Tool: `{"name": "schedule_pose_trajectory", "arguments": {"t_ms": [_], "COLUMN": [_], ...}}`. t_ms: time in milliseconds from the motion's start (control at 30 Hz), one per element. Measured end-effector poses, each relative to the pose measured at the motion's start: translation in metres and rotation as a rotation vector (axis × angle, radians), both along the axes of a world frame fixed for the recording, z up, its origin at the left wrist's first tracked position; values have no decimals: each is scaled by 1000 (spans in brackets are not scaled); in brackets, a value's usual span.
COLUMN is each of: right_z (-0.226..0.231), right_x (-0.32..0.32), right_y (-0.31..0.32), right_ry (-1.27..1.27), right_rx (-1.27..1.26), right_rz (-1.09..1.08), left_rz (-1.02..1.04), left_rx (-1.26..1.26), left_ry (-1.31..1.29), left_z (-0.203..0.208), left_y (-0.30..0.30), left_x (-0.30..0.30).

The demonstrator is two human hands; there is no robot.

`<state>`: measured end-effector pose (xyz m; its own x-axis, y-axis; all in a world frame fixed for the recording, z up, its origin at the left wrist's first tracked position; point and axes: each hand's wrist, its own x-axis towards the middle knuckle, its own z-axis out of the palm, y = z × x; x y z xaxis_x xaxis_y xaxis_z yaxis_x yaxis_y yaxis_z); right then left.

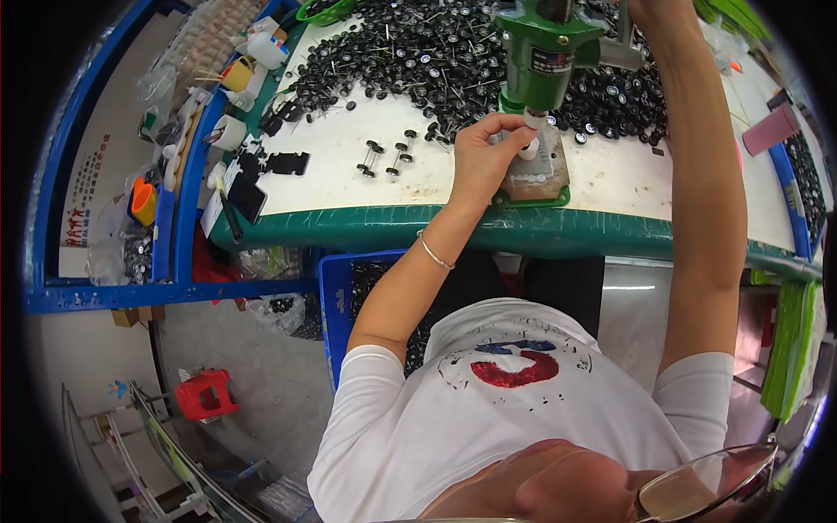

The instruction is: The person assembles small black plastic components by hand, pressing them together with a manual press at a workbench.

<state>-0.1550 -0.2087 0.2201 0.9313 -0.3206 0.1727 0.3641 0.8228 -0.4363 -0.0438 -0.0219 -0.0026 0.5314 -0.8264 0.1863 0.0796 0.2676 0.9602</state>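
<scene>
A green hand press (539, 74) stands at the far side of the worktable, its pale ram tip pointing down over a metal base plate (545, 179). Thumb and fingers of my left hand (488, 152) are pinched together right under the ram. Whatever lies between them is too small or hidden to make out. A white round piece (528, 150) shows on the base beside my fingertips. My right arm reaches up, and my right hand (652, 10) is at the top edge next to the press's grey lever (624, 30). Its fingers are cut off by the frame.
A large heap of small black wheels (392, 48) and axles spreads behind and around the press. Several wheel-and-axle pairs (370, 159) lie left of my hand. Further left are a black phone (246, 196) and a blue rack (186, 200). A pink cylinder (769, 130) is at right.
</scene>
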Motion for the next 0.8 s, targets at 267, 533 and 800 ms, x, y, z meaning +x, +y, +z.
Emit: {"name": "schedule_pose_trajectory", "arguments": {"t_ms": [267, 533, 800], "right_z": [-41, -162, -250], "right_x": [-1, -69, -76], "right_y": [26, 6, 53], "right_ry": [566, 811, 1102], "right_rx": [-836, -1081, -1799], "right_rz": [-1130, -1081, -850], "left_rz": [385, 497, 566], "left_rx": [293, 499, 593], "left_ry": [-1106, -1421, -1432], "left_z": [-10, -17, -27], "left_y": [57, 78, 38], "left_x": [67, 91, 78]}}
